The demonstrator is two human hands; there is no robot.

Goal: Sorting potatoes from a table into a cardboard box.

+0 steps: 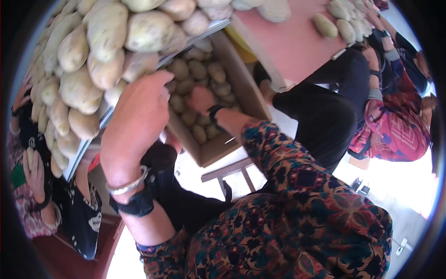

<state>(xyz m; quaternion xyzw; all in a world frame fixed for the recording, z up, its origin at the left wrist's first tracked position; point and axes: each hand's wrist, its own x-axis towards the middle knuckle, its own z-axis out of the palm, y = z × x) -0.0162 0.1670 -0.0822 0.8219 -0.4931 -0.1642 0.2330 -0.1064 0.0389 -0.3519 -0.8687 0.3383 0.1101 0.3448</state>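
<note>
A large heap of pale yellow-brown potatoes (109, 35) covers the metal-edged table at the upper left. Beside its edge is my left hand (139, 104), back upward, with the fingers curled in; whatever they may hold is hidden beneath. Below the table's edge stands a cardboard box (248, 76) with many potatoes (197, 69) inside. My right hand (202, 99) reaches down into this box, over the potatoes. It is blurred, and its fingers do not show clearly.
A pink-topped table (283, 44) at the upper right bears more potatoes (325, 25). A seated person's dark trouser leg (320, 107) is right of the box. At the far left, another person's hand (34, 172) holds a potato. A stool frame (232, 169) stands below the box.
</note>
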